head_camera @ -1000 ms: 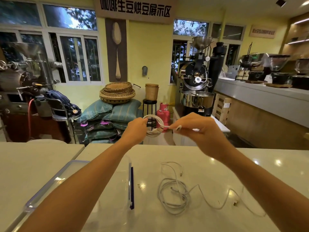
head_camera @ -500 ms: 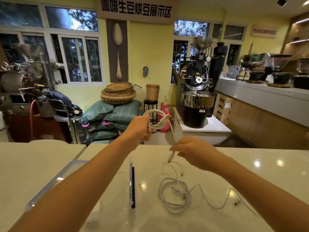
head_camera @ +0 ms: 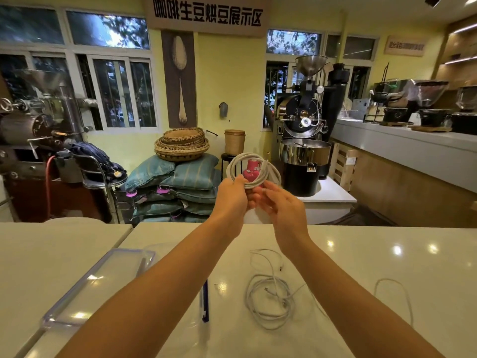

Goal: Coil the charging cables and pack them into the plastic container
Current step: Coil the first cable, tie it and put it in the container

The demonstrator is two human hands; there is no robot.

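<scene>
Charging cable coil looks fully wound, held up beyond clear plastic container. Left hand pinches loops together. Right hand at coil bottom, grip too blurred to tell. Tangled white cables right of container, uncoiled. Nothing visibly packed; most work left.

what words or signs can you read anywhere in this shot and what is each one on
"咖啡生豆烘豆展示区": large dark characters on the hanging sign above the spoon picture on the yellow wall.
Small wall sign at upper right: lettering too blurred to read.
Coiled cable, loose cables and container lid: no print visible.
</scene>
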